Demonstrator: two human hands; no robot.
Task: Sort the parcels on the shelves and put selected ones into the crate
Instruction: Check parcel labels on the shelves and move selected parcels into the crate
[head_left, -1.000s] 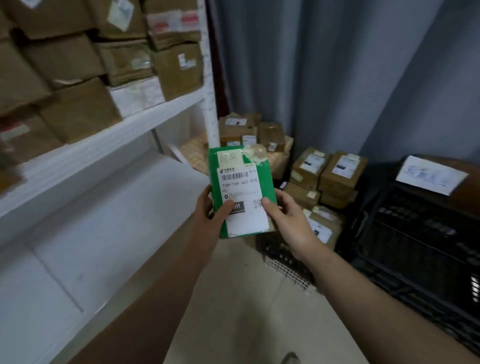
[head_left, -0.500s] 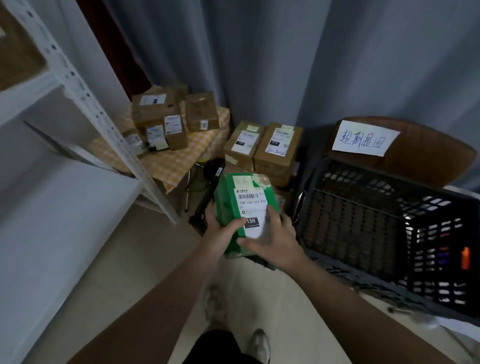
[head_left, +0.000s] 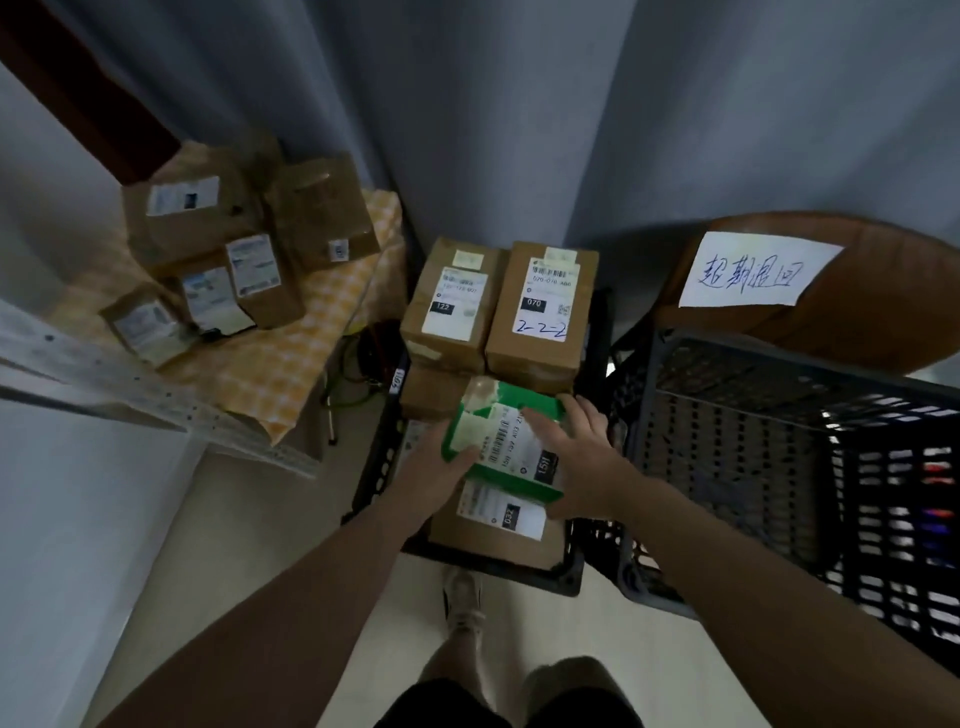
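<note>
- Green parcel (head_left: 501, 441): centre of frame, label up. Its long axis runs from left to lower right, the taped end at upper left; the print reads up the frame.
- Left hand (head_left: 434, 470): grasps the parcel's left end, thumb on the top edge and fingers hidden beneath.
- Right hand (head_left: 579, 462): grasps the right end, fingers (head_left: 537, 423) spread over the label and curling at the far edge.
- Low crate (head_left: 498, 574): black, directly under the parcel.
- 032 box (head_left: 488, 545): lies in the low crate just below the parcel; whether the two touch cannot be told.
- 122 box (head_left: 452, 312) and 070 box (head_left: 540, 322): side by side at the crate's far end, just above the parcel in the frame, stacked on further boxes.
- Tall crate (head_left: 727, 467): black lattice at right, its wall just beside the right hand.
- Sign (head_left: 753, 270): handwritten sheet at upper right, behind the tall crate.
- Table (head_left: 291, 364): checked cloth at upper left, carrying several brown boxes.
- Shelf post (head_left: 130, 384): pale perforated bar at left.
- Shoe (head_left: 462, 603): below the low crate.
</note>
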